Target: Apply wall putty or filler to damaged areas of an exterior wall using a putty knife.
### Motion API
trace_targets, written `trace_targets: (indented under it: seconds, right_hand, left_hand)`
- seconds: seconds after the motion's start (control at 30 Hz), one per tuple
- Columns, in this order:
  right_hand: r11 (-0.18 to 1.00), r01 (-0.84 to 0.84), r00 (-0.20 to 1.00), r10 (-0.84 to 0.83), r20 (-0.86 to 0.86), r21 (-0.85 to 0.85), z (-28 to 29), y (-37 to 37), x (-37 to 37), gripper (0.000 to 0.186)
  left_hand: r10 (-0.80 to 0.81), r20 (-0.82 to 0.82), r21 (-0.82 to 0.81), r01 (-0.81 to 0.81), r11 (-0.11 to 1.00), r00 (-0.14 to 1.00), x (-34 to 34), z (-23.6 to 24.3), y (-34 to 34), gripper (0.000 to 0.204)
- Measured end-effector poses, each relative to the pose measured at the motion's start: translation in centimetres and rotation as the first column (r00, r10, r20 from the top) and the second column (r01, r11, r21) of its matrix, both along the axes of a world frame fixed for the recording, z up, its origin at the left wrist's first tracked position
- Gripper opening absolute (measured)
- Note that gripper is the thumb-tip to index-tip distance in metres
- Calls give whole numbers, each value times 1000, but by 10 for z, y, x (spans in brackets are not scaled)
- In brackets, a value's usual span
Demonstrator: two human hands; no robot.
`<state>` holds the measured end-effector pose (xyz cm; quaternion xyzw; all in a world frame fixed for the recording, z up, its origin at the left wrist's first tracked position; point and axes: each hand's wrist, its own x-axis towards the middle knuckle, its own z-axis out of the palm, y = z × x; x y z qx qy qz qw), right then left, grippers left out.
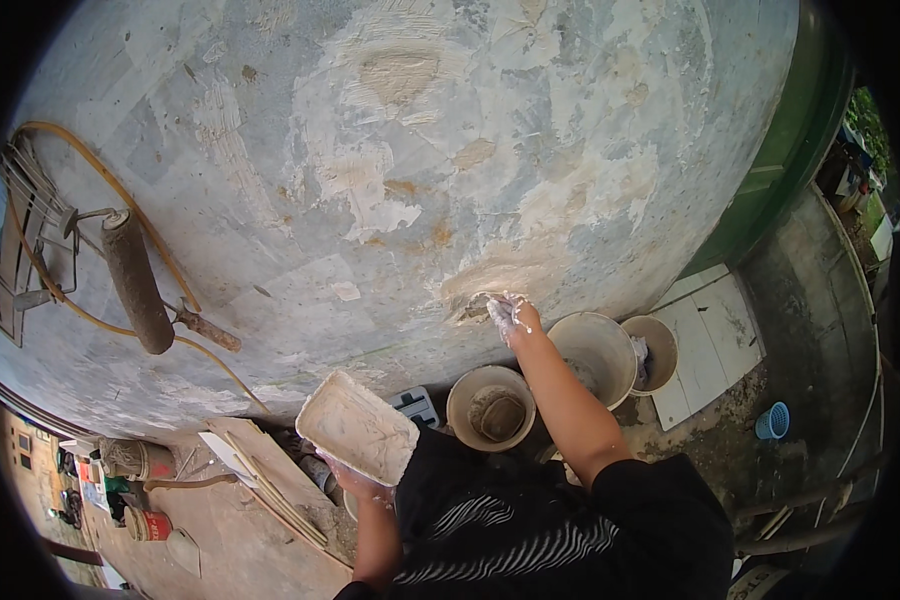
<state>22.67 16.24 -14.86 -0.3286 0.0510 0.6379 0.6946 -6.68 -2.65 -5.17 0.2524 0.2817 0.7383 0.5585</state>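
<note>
My left hand [362,484] grips a shallow rectangular tray [360,425] from below, its inside coated with pale filler. Against the patchy grey-white wall [300,230], my right hand [510,315] reaches to a rough hollow [475,308] ringed by a beige smear of fresh filler. White paste coats its fingers, which are bent and pressed together. Whatever they hold, if anything, is hidden by the paste. Just below that arm stand a round bucket [460,405] with a dark lump inside and a larger pale bucket [625,345].
A dirty paint roller [135,275] and a yellow hose [160,245] hang at the left. Further right are a smaller bucket [667,350], white tiles [705,335], a blue basket [772,421] and a green door [760,200]. Boards [270,480] lean at lower left near a red tin [148,524].
</note>
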Motion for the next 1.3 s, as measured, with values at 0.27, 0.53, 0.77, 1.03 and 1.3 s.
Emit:
trace_targets:
  seconds: [0.27, 0.53, 0.77, 1.03, 1.3]
  right_hand:
    - [991, -53, 990, 36, 139, 122, 68, -87, 19, 17]
    - [939, -224, 907, 102, 408, 263, 138, -156, -6, 26]
    - [766, -583, 619, 205, 758, 269, 163, -172, -25, 17]
    - [781, -599, 174, -86, 981, 175, 188, -179, -33, 15]
    - [735, -624, 75, -282, 957, 265, 192, -183, -51, 9]
  left_hand:
    - [-42, 21, 6, 42, 999, 999, 4, 3, 1, 61]
    - [-245, 203, 161, 214, 963, 948, 37, 42, 12, 57]
    - [-172, 89, 99, 163, 982, 981, 38, 47, 13, 60]
    - [-121, -115, 197, 142, 970, 986, 31, 44, 9, 58]
    - [-172, 151, 154, 149, 977, 973, 30, 26, 8, 56]
